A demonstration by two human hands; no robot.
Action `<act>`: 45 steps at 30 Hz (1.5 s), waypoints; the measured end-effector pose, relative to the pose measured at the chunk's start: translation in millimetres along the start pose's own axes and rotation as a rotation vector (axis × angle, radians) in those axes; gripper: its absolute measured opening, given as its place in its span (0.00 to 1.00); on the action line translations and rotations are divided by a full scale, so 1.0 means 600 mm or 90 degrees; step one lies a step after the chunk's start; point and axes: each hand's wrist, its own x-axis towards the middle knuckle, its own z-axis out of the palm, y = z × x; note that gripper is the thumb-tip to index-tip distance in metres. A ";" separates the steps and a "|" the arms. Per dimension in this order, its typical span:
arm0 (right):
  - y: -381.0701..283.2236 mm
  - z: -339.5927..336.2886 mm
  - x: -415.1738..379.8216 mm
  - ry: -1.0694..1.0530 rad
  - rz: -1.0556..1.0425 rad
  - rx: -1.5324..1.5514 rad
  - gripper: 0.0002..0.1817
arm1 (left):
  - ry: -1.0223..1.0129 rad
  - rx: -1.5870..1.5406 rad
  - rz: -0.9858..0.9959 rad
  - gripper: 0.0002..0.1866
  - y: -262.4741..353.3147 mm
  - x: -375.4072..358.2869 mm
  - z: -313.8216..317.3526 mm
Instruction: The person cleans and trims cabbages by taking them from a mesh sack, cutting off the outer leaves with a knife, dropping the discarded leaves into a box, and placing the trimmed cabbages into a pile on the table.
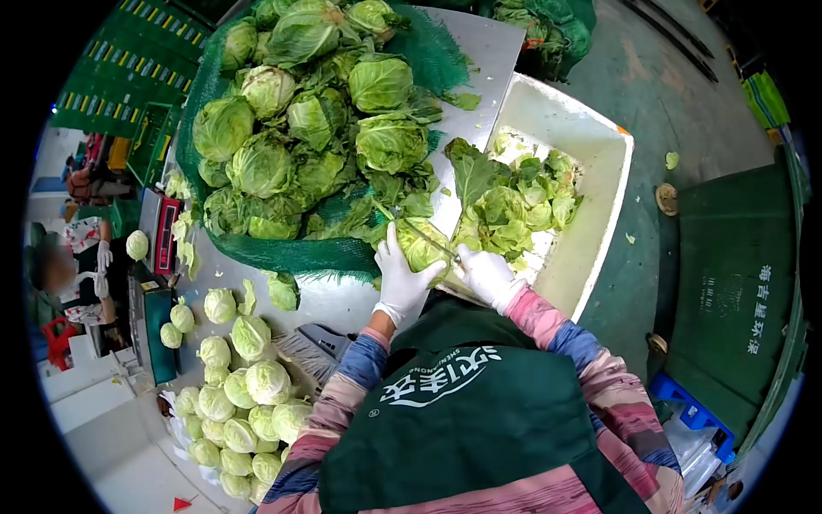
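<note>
Basically cluttered all round: a green mesh sack [287,255] piled with leafy cabbages [261,164] just beyond the hands, on a metal table [330,301]; white bin [601,224] of loose leaves [514,210] beside the right hand [486,276]; trimmed pale heads [268,382] lower left, near a brush [310,351]. Red-edged scale [166,236] and another person [81,265] far left.

Green cabbage [419,246] sits at table edge, in front of the apron [462,411]; round, light green, pale veins, partly covered. Left hand [402,276] cups it, thumb and fingers spread; right hand closed round a knife [428,237], thin blade across the cabbage, handle mostly hidden. Both gloved white.

Apron has white Chinese characters, upside down, plus small Latin letters starting "SHEN", rest unclear. Dark green container [719,291] at right reads 海吉星环保, sideways.
</note>
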 end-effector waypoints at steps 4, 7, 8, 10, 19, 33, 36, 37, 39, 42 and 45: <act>0.011 0.016 0.014 -0.029 0.060 0.027 0.17 | -0.011 0.032 0.003 0.60 0.012 0.003 0.002; 0.022 0.025 0.035 -0.040 0.133 0.029 0.18 | 0.013 0.072 0.011 0.60 0.030 0.011 0.018; 0.025 0.023 0.034 -0.049 0.143 0.062 0.16 | 0.006 0.065 0.001 0.59 0.037 0.014 0.020; 0.043 0.044 0.047 -0.049 0.150 0.068 0.16 | 0.020 0.088 0.037 0.59 0.040 0.004 0.026; 0.001 0.028 0.002 -0.152 0.196 0.660 0.29 | 0.039 -0.078 -0.040 0.54 -0.019 -0.069 -0.007; 0.088 0.002 0.027 0.235 0.282 0.501 0.33 | 0.126 -0.531 -0.207 0.41 -0.047 0.005 0.031; 0.070 -0.036 0.011 0.238 0.231 0.224 0.36 | 0.039 -0.612 -0.253 0.39 -0.037 0.009 0.006; 0.040 -0.043 0.009 0.188 0.193 0.231 0.36 | 0.035 -0.612 -0.255 0.39 -0.037 0.010 0.007; -0.003 -0.034 0.015 0.096 0.065 0.112 0.34 | 0.008 -0.557 -0.217 0.37 -0.038 0.013 0.009; -0.030 0.003 0.037 0.078 0.011 0.037 0.32 | 0.016 -0.531 -0.212 0.38 -0.041 0.012 0.013; -0.034 0.004 0.046 0.037 0.020 0.013 0.32 | 0.023 -0.548 -0.223 0.43 -0.049 0.012 0.014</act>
